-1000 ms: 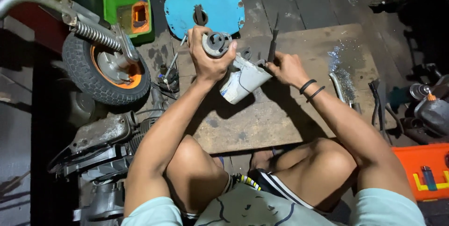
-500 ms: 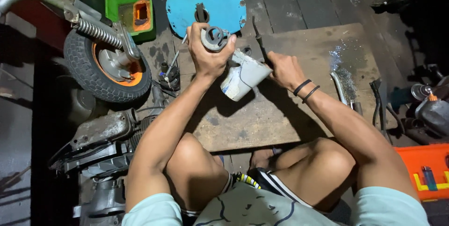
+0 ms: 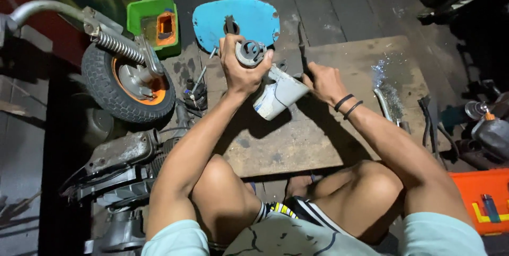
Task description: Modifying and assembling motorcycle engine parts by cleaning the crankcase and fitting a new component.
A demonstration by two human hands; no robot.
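At the far left a small wheel (image 3: pixel 127 84) with a black tyre and orange hub stands on the dark floor, a spring and bent metal tube running up from it. Behind it sits a green plastic box (image 3: pixel 154 23), and below the wheel lies a grey engine block (image 3: pixel 119 166). Next comes a blue oval cover (image 3: pixel 238 20) lying flat on the floor planks, just beyond the far left corner of the wooden board (image 3: pixel 318 139).

The left hand (image 3: pixel 238 70) is raised over the board's far left corner, fingers wrapped tight around a round grey metal part (image 3: pixel 250 53) whose open end faces up. That part sits at the top of a white housing (image 3: pixel 278 94), which tilts down toward the board's middle and rests directly under and beside the left palm.

The right hand (image 3: pixel 323 82), with two black bands at the wrist, lies just right of the housing, fingers closed on a thin dark tool (image 3: pixel 302 49) that points away toward the board's far edge; its thumb side touches the housing.

Near the board's right edge lie bent metal rods (image 3: pixel 389 110), and an orange toolbox (image 3: pixel 482 200) fills the lower right corner
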